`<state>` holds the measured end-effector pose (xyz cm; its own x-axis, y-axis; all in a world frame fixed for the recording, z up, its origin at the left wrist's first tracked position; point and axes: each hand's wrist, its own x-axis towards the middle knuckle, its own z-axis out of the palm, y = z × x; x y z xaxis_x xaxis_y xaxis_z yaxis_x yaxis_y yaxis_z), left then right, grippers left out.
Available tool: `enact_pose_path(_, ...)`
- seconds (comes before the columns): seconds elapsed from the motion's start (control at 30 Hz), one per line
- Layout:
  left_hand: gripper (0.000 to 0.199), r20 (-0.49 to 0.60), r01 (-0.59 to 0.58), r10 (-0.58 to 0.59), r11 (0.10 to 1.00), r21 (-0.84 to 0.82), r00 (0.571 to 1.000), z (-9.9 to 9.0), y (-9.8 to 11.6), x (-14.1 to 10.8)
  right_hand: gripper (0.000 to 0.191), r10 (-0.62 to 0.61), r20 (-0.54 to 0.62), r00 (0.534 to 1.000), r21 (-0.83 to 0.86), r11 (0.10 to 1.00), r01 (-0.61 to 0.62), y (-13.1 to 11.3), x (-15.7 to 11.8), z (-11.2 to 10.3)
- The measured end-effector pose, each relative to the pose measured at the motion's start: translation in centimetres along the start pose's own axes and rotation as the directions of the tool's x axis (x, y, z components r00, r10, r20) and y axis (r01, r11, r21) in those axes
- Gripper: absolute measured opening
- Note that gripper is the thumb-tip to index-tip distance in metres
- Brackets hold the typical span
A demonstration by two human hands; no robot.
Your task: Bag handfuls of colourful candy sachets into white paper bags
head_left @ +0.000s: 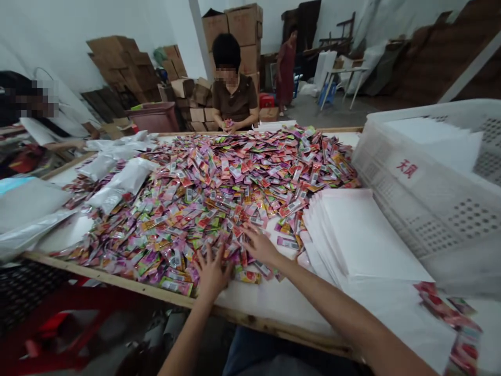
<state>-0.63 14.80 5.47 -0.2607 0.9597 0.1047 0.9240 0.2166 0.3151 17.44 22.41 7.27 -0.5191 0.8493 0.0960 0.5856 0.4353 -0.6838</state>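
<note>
The left hand (211,272) lies spread, its fingers splayed and pressing into the near edge of a broad heap of small foil sachets (203,198) in pink, green and yellow; it pinches nothing that can be seen; the right hand (260,245) is spread too, just to the right of the left and a little farther away, its fingertips on the same sachets and nothing gripped; the heap covers most of a long counter (274,308) with a white top and a wooden rim; right of the hands stands a stack of white flat sheets (364,235); a few loose sachets (450,318) lie at the near right; beyond the stack, a white perforated plastic crate (430,209) with red characters sits at the right; translucent plastic bags (117,175) lie along the heap's left side; at the far side a co-worker (235,99) in a brown shirt holds a small bunch of sachets; another person (58,141) in white sleeves sits at the left; cardboard boxes (242,31) are piled behind.
</note>
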Motion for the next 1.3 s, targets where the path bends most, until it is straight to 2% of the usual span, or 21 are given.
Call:
enact_pose_path(0.03,0.055,0.065,-0.008,0.007,1.0,0.012,0.998,0.6,0.6,-0.1,0.048,-0.009,0.059,0.998,-0.114,0.993,0.015,0.0,1.5,0.9)
enact_pose_path(0.1,0.063,0.129,-0.015,0.014,1.0,0.009,0.992,1.9,2.3,-0.8,0.047,0.042,0.156,0.987,-0.26,0.966,0.0,0.7,2.5,1.8)
enact_pose_path(0.2,0.076,0.2,-0.068,0.08,0.996,-0.066,0.977,3.1,4.8,-2.6,0.049,0.161,0.169,0.972,-0.319,0.943,-0.1,2.8,-0.2,1.1)
enact_pose_path(0.27,0.08,0.232,-0.116,0.156,0.977,-0.177,0.96,3.3,5.4,-3.5,0.049,0.235,0.146,0.961,-0.3,0.936,-0.183,4.2,-2.9,-0.3)
enact_pose_path(0.33,0.074,0.207,-0.126,0.194,0.945,-0.302,0.959,3.0,5.0,-3.8,0.048,0.248,0.115,0.962,-0.23,0.949,-0.217,5.3,-4.9,-2.0)
enact_pose_path(0.4,0.056,0.115,-0.119,0.179,0.909,-0.399,0.977,2.2,3.7,-3.1,0.045,0.208,0.013,0.978,-0.143,0.968,-0.204,5.9,-5.4,-3.5)
enact_pose_path(0.47,0.04,0.02,-0.129,0.152,0.896,-0.425,0.988,1.3,2.2,-1.6,0.037,0.219,-0.15,0.964,-0.112,0.965,-0.236,6.0,-4.3,-4.5)
enact_pose_path(0.53,0.034,0.019,-0.164,0.182,0.923,-0.347,0.983,0.5,1.4,0.4,0.032,0.295,-0.226,0.928,-0.132,0.935,-0.329,5.6,-2.1,-4.7)
enact_pose_path(0.63,0.034,0.215,-0.232,0.251,0.966,-0.11,0.944,0.2,1.8,2.7,0.022,0.357,-0.119,0.926,-0.177,0.91,-0.374,4.9,1.2,-3.5)
enact_pose_path(0.73,0.036,0.355,-0.276,0.261,0.961,-0.007,0.898,0.6,2.1,3.7,0.016,0.367,-0.083,0.927,-0.19,0.907,-0.376,5.0,2.4,-2.4)
enact_pose_path(0.83,0.042,0.33,-0.296,0.287,0.955,-0.027,0.899,0.5,1.2,4.0,0.019,0.385,-0.143,0.912,-0.183,0.895,-0.407,5.8,1.5,-2.8)
enact_pose_path(0.93,0.041,0.14,-0.284,0.311,0.941,-0.182,0.94,-0.5,0.3,4.6,0.024,0.401,-0.217,0.89,-0.168,0.883,-0.439,5.4,0.4,-4.3)
enact_pose_path(1.0,0.039,0.102,-0.317,0.364,0.895,-0.315,0.926,-1.0,0.6,5.0,0.028,0.31,-0.188,0.932,-0.154,0.928,-0.34,4.2,0.2,-5.0)
enact_pose_path(1.07,0.035,0.22,-0.386,0.472,0.857,-0.341,0.854,-1.0,1.6,5.1,0.032,0.122,-0.013,0.992,-0.17,0.978,-0.122,2.7,0.6,-4.9)
enact_pose_path(1.1,0.031,0.298,-0.422,0.512,0.849,-0.319,0.805,-0.9,2.2,4.9,0.032,0.035,0.12,0.992,-0.191,0.981,-0.011,2.0,0.8,-4.5)
enact_pose_path(1.17,0.022,0.406,-0.463,0.524,0.852,-0.245,0.749,-0.3,3.1,4.4,0.024,-0.032,0.354,0.935,-0.262,0.956,0.132,0.9,1.0,-3.4)
enact_pose_path(1.23,0.02,0.429,-0.474,0.511,0.858,-0.198,0.745,0.3,3.2,3.8,0.019,-0.019,0.44,0.898,-0.326,0.928,0.179,0.6,0.8,-2.0)
enact_pose_path(1.3,0.026,0.413,-0.469,0.514,0.857,-0.213,0.752,0.9,2.5,3.2,0.021,-0.028,0.424,0.905,-0.325,0.928,0.181,0.8,0.2,-1.0)
